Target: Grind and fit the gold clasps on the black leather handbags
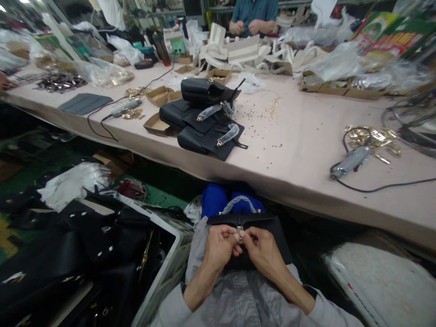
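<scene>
A black leather bag [252, 223] lies on my lap, below the table's near edge, its handle wrapped in clear plastic. My left hand [220, 247] and my right hand [260, 249] meet at the bag's front flap. Both pinch a small metal clasp [240, 235] between fingertips. Fingers of both hands are curled closed around it.
A stack of black bags [200, 120] sits on the pink table [299, 150]. Two electric screwdrivers [350, 161] [126, 108] with cords, gold fittings [373, 136] and small cardboard boxes [160, 95] lie around. A bin of black bags [95, 245] stands at my left. Another person [254, 16] works opposite.
</scene>
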`<act>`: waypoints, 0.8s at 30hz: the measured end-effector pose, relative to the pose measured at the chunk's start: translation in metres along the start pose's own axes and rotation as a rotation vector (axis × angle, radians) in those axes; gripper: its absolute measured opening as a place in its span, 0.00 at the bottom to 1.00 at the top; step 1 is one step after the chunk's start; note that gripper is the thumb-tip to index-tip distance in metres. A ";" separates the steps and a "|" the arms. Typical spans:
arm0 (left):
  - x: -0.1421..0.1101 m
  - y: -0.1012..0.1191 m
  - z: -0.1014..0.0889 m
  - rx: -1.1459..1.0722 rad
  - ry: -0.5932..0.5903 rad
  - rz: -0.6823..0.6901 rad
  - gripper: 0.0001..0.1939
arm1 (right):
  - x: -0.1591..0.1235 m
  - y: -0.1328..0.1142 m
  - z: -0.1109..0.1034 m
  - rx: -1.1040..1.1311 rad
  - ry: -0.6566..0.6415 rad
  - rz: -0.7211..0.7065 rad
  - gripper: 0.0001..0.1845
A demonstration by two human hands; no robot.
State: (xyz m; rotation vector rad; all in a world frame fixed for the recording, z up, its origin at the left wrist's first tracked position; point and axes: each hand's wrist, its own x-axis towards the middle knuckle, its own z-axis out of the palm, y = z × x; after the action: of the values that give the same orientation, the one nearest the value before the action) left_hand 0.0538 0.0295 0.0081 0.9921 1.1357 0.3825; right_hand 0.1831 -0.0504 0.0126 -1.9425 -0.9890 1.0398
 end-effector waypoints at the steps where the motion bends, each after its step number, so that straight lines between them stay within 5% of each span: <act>1: 0.000 0.000 0.000 0.016 -0.003 -0.003 0.19 | 0.000 0.000 -0.001 0.018 -0.030 0.006 0.22; 6: 0.003 0.005 -0.003 -0.015 -0.062 -0.098 0.12 | 0.001 0.002 -0.003 0.052 -0.076 0.016 0.22; 24: 0.007 -0.005 0.011 -0.382 -0.034 -0.239 0.16 | -0.005 0.006 -0.004 0.132 -0.101 0.023 0.22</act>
State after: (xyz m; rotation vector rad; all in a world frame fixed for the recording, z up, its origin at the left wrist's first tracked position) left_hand 0.0656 0.0263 0.0006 0.5211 1.0854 0.3703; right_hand 0.1867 -0.0585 0.0108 -1.8126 -0.9299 1.1960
